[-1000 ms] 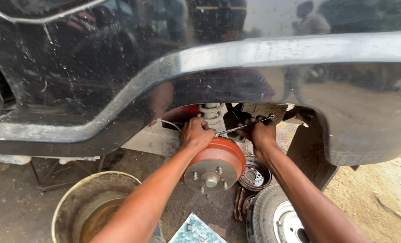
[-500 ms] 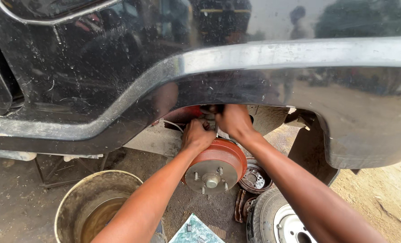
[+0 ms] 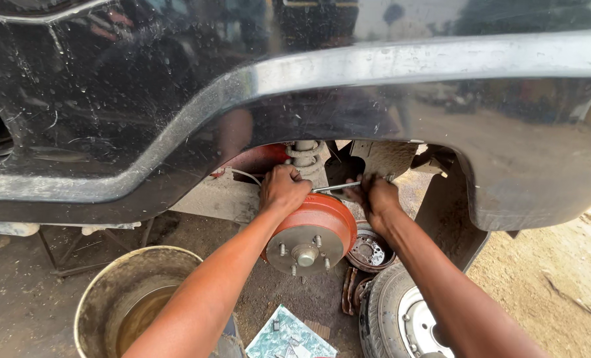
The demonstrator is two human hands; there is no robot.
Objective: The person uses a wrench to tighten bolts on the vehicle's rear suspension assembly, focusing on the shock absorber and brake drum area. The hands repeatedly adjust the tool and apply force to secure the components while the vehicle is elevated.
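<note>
My right hand (image 3: 377,199) has swung back out to the right since half a second ago, when it sat over the top of the red brake drum (image 3: 311,232) beside my left; now the two are apart again, as they were a second ago. I read that as one stroke of the thin metal tool (image 3: 335,188) finished and the next being set. My right grip is closed on the tool's right end. My left hand (image 3: 283,187) rests on the drum's top rear edge, fingers curled over it; I cannot tell whether it clamps anything. The tool lies nearly level behind the drum under the wheel arch (image 3: 401,66), long axis left to right, tip pointing left toward my left hand. The drum's studded face points toward me and down.
</note>
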